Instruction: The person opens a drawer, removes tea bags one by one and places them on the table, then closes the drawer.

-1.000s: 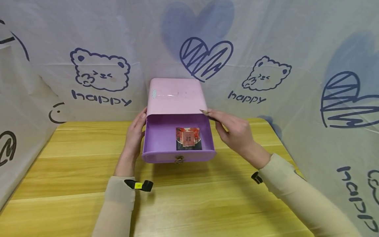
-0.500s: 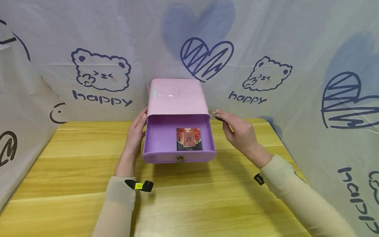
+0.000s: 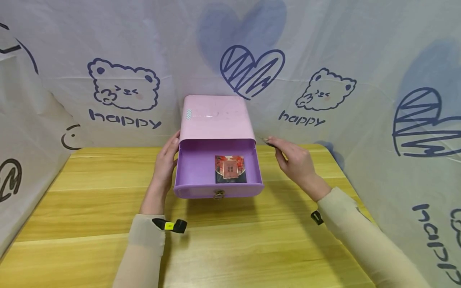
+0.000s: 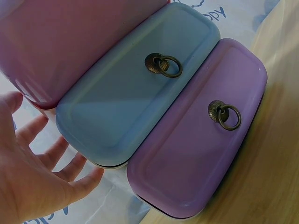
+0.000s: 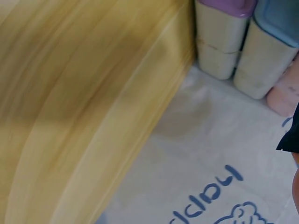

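A small drawer cabinet with a pink top (image 3: 217, 118) stands at the back of the table. Its top drawer (image 3: 196, 164) is pulled out and purple inside, with a red and black sachet (image 3: 230, 170) lying flat toward its right. My left hand (image 3: 165, 162) rests against the cabinet's left side. Its fingers (image 4: 56, 151) are spread and nearly straight in the left wrist view. To the right of the cabinet, my right hand (image 3: 295, 162) pinches a thin dark packet (image 3: 271, 144), seen nearly edge-on. A black corner of the packet (image 5: 290, 135) shows in the right wrist view.
Below the pulled-out drawer are a blue drawer (image 4: 126, 88) and a purple drawer (image 4: 196, 135), both pushed in, with brass ring pulls. A white printed cloth (image 3: 187, 52) hangs right behind the cabinet. The wooden table (image 3: 252, 244) extends toward the front.
My right hand has moved right with the dark packet, away from the cabinet's front right corner. My left hand, the drawer and the sachet in it have stayed in place.
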`<act>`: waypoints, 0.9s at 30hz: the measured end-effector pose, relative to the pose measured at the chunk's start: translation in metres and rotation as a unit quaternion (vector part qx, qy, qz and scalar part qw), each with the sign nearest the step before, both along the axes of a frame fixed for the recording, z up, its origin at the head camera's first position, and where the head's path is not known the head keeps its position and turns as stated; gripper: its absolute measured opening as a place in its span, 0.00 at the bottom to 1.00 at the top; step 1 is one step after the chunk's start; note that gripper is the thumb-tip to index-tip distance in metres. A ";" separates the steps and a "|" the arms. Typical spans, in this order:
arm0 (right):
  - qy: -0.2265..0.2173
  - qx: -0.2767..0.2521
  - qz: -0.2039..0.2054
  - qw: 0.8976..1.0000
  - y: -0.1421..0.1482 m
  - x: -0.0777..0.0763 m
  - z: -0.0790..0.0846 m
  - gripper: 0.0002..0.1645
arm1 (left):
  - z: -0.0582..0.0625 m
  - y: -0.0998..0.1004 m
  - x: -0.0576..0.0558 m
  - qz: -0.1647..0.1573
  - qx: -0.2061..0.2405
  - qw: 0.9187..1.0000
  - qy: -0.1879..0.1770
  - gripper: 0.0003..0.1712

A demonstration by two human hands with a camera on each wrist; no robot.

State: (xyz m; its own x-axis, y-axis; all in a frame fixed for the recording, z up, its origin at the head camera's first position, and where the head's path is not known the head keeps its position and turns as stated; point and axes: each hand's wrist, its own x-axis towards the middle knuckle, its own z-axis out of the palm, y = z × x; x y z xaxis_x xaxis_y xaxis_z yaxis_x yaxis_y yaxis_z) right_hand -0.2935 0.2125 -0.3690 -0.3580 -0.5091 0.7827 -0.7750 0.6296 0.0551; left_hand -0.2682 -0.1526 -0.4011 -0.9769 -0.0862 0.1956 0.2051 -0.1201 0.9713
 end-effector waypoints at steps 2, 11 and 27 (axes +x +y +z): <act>-0.006 0.005 -0.006 1.000 0.002 -0.004 -0.004 0.22 | -0.001 -0.001 0.000 0.000 0.000 1.000 -0.001 0.27; -0.057 0.052 -0.034 0.996 0.010 -0.022 -0.025 0.19 | 0.005 0.001 0.003 -0.005 -0.002 1.000 -0.011 0.28; -0.142 0.121 -0.092 0.978 0.020 -0.045 -0.059 0.16 | 0.001 0.000 0.000 -0.006 0.006 1.000 -0.007 0.28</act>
